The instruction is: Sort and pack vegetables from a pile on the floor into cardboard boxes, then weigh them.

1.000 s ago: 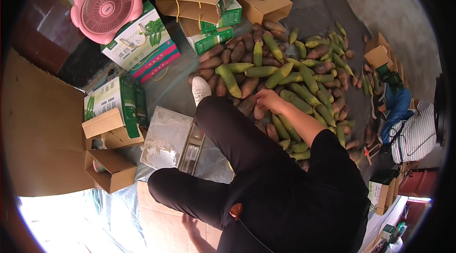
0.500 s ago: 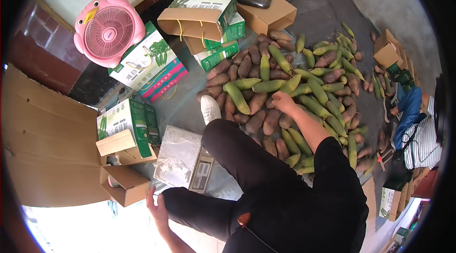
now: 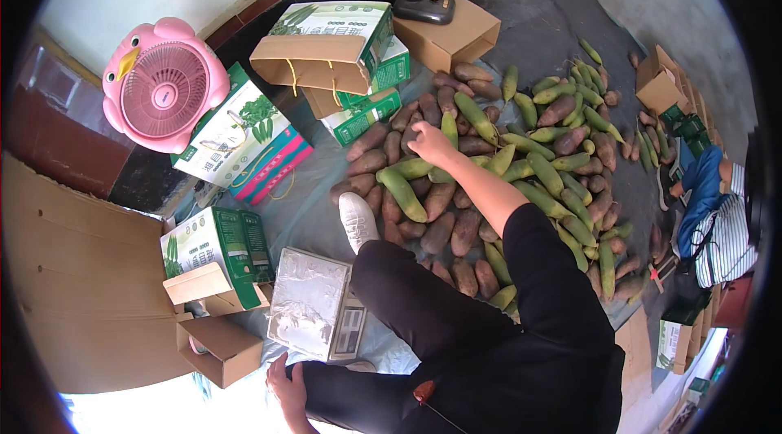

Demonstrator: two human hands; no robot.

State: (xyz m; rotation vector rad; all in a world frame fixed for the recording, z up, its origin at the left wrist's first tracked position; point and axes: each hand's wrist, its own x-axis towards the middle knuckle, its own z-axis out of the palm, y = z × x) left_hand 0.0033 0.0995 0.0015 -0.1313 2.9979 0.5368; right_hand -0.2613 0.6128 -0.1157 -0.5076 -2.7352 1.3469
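My right hand (image 3: 433, 145) reaches out over the far left part of a large heap of roots. Its fingers are apart and stretched toward a reddish-brown root vegetable (image 3: 411, 139); whether they touch it I cannot tell. Long green radishes (image 3: 402, 193) lie on and among the reddish-brown roots around it. By my bent left knee rests my left hand (image 3: 287, 389), fingers loosely spread and nothing in them. Close to that knee stands a weighing scale (image 3: 308, 304) with a whitish, wrapped-looking top.
Green-and-white cartons (image 3: 213, 253) and an open brown box (image 3: 218, 348) stand left of the scale. A pink bird-shaped fan (image 3: 165, 88) sits on another carton. Behind the heap, a black fan (image 3: 425, 2) stands on a brown box (image 3: 456, 33). Another person (image 3: 717, 226) is at the right.
My right hand has moved from the middle of the heap to its far left. My left hand has shifted slightly down and right, against the knee. The whole view has tilted a little.
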